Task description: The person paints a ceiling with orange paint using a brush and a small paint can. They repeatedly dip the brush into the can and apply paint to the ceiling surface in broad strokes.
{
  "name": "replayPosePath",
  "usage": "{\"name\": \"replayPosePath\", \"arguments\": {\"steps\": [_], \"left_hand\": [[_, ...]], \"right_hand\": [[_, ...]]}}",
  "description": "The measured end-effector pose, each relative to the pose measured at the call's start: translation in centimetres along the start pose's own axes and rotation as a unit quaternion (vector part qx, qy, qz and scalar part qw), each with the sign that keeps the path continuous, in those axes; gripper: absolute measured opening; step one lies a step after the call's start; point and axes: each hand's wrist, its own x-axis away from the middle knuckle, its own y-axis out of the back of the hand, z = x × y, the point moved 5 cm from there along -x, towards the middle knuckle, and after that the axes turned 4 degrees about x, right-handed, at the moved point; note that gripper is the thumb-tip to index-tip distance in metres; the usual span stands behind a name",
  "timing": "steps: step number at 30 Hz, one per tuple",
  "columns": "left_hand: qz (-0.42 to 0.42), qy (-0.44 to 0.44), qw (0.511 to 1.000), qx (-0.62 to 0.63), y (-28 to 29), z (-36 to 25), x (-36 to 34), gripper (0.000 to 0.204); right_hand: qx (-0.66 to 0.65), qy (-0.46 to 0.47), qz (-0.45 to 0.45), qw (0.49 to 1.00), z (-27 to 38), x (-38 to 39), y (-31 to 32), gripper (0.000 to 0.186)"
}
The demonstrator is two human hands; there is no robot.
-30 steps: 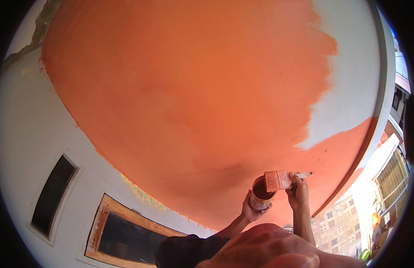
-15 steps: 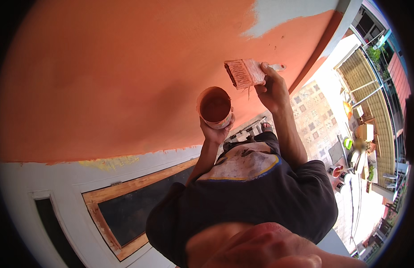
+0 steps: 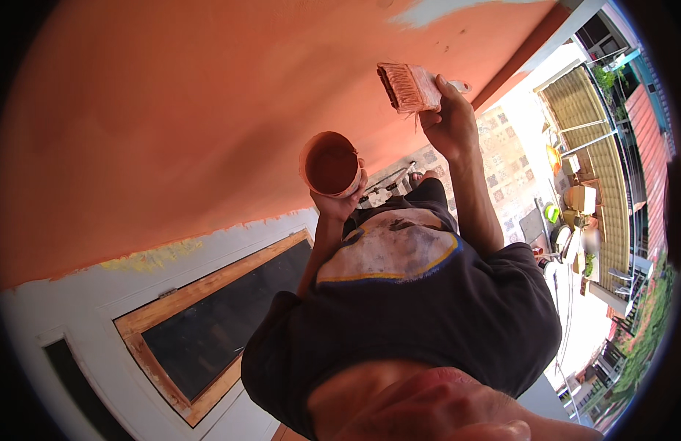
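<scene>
Wrapped round a small round paint pot [image 3: 330, 163] is my left hand [image 3: 342, 203]. Reddish-orange paint fills part of the pot, and its rim and outside are smeared with it. My right hand [image 3: 452, 125] grips a wide paintbrush [image 3: 414, 88] by its handle, up and to the right of the pot. The brush's bristles are coated in orange paint, point left, and are clear of the pot. Behind both hands is the wall [image 3: 171, 132], mostly covered in orange, with a pale unpainted patch at the top.
A wood-framed dark window [image 3: 223, 331] sits in the white lower wall at left. A reddish post [image 3: 520, 62] edges the wall at right. Patterned floor tiles [image 3: 506, 154] lie beyond my right arm. Farther right are a bamboo screen [image 3: 597, 140], boxes and a green container [image 3: 551, 213].
The brush and my right hand have moved upward in view. My left hand with the pot has shifted up and left. The whole view has tilted somewhat.
</scene>
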Motion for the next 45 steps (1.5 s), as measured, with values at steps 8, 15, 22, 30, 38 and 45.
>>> {"name": "replayPosePath", "arguments": {"steps": [8,15,22,30,38,45], "left_hand": [[0.020,-0.056,0.998,-0.023,4.1,-0.6,1.6,0.095],[0.012,-0.103,0.994,0.022,7.8,0.6,3.5,0.092],[0.018,-0.120,0.992,0.039,8.8,1.1,5.0,0.094],[0.055,-0.103,0.993,0.021,6.8,1.1,4.4,0.064],[0.041,-0.104,0.994,0.015,6.8,2.1,3.8,0.062],[0.049,-0.101,0.994,0.000,6.5,3.0,3.9,0.065]], "right_hand": [[-0.148,-0.027,0.060,0.987,-0.5,-1.6,2.2,0.025],[-0.144,-0.039,0.075,0.986,-2.0,-3.6,4.2,0.023],[-0.163,-0.047,0.203,0.964,-2.7,-4.5,2.9,0.015],[-0.176,-0.078,0.222,0.956,-4.4,-4.2,4.0,0.012],[-0.158,-0.061,0.192,0.967,-4.8,-4.9,6.2,0.011],[-0.178,-0.059,0.164,0.968,-5.7,-5.8,7.5,0.011]]}}
